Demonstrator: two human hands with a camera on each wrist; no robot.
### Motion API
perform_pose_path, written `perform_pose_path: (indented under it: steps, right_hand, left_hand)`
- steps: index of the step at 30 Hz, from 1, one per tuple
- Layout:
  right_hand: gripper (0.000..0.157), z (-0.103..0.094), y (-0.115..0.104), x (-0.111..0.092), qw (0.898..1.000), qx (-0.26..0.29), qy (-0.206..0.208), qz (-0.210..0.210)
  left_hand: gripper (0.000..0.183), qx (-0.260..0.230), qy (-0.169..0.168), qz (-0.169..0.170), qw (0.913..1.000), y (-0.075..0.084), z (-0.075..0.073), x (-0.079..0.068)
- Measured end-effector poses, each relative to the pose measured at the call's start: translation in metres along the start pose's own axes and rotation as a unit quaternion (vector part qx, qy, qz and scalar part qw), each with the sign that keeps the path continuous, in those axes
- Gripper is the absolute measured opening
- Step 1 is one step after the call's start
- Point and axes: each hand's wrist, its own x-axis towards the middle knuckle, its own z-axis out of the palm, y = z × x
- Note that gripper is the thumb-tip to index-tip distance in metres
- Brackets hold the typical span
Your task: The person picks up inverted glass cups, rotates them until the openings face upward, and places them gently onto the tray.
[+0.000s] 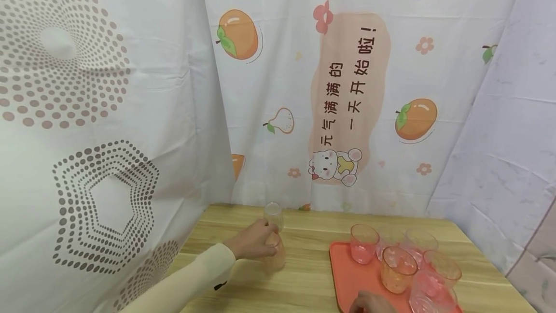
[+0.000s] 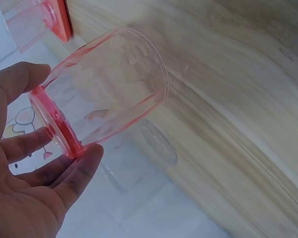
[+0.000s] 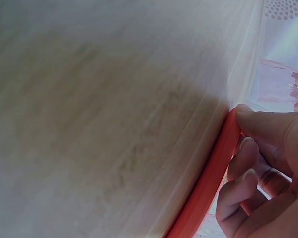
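My left hand point(image 1: 256, 240) grips a see-through pink cup point(image 2: 107, 89) by its thick base, thumb on one side and fingers on the other. The cup is upside down, its open rim close over the wooden table. Just behind it, a clear cup point(image 1: 273, 215) stands at the back left. My right hand point(image 1: 372, 302) is at the near edge of the orange-red tray point(image 1: 347, 274). In the right wrist view its thumb point(image 3: 260, 121) presses the tray's rim, with the other fingers curled against it.
Several see-through pink and orange cups, including an orange one point(image 1: 397, 269) and a pink one point(image 1: 364, 244), stand crowded on the tray at the right. Wood-grain table point(image 1: 304, 264) lies between tray and left hand. Patterned curtains point(image 1: 278, 86) hang behind and at both sides.
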Motion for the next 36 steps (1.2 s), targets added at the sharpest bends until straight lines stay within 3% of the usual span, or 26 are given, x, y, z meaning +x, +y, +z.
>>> perform_pose_path:
  steps: [18, 26, 36]
  right_hand:
    - [0.007, 0.0, 0.002, 0.0, 1.0, -0.016, 0.006, -0.022]
    - [0.009, -0.004, -0.002, 0.002, 1.0, -0.002, -0.019, 0.0]
    - [0.011, -0.006, -0.003, 0.004, 0.999, 0.013, -0.026, 0.027]
  left_hand:
    - [0.053, -0.018, -0.001, 0.014, 0.9997, 0.016, 0.011, 0.004]
    - [0.049, -0.004, -0.008, 0.033, 0.9994, 0.026, 0.012, 0.006]
    - [0.05, -0.022, -0.025, 0.049, 0.9982, 0.036, 0.01, 0.004]
